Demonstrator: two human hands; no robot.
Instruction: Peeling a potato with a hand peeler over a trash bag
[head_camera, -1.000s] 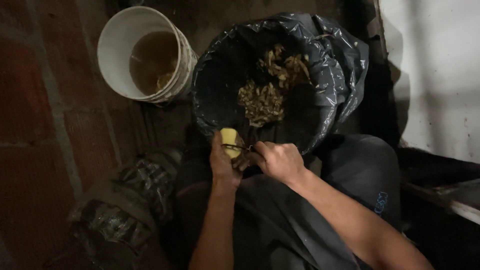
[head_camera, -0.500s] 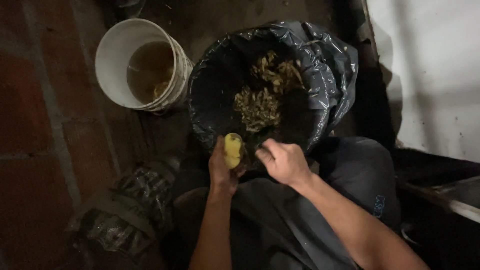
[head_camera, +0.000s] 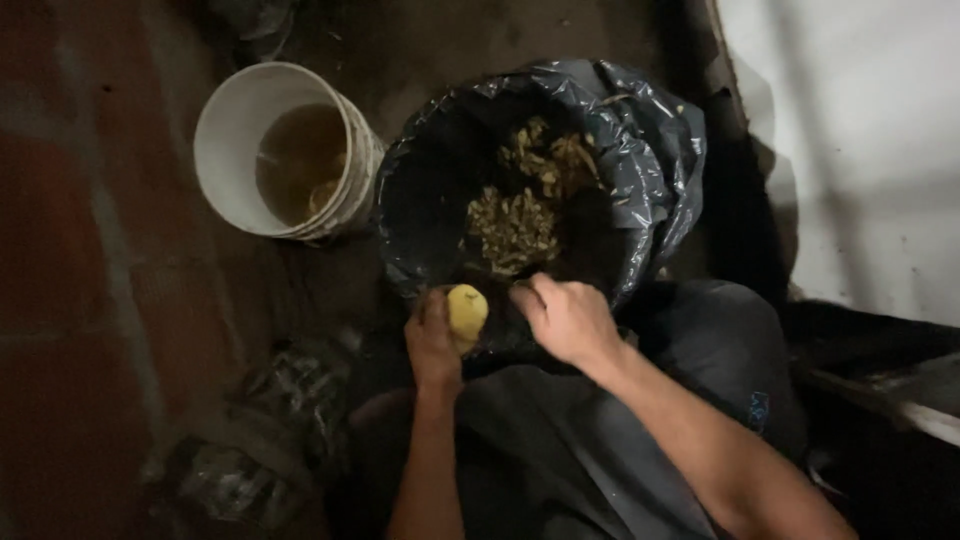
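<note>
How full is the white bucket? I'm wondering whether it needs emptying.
Partly full. The white bucket stands upright with brownish liquid well below its rim, bare white wall showing above it. A few pale pieces sit in the liquid.

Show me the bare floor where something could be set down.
Free: the tiled floor left of the white bucket. Crowded: both hands, left hand holding the potato, against the lined bin; bags below.

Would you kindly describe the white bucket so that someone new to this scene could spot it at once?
Start at the big bin lined with a black bag, just beyond the left hand and its yellow peeled piece. Directly left of the bin, on the dark floor, stands the white bucket. It is the only pale round container, and holds murky brownish water, whereas the bin holds peelings.
</note>
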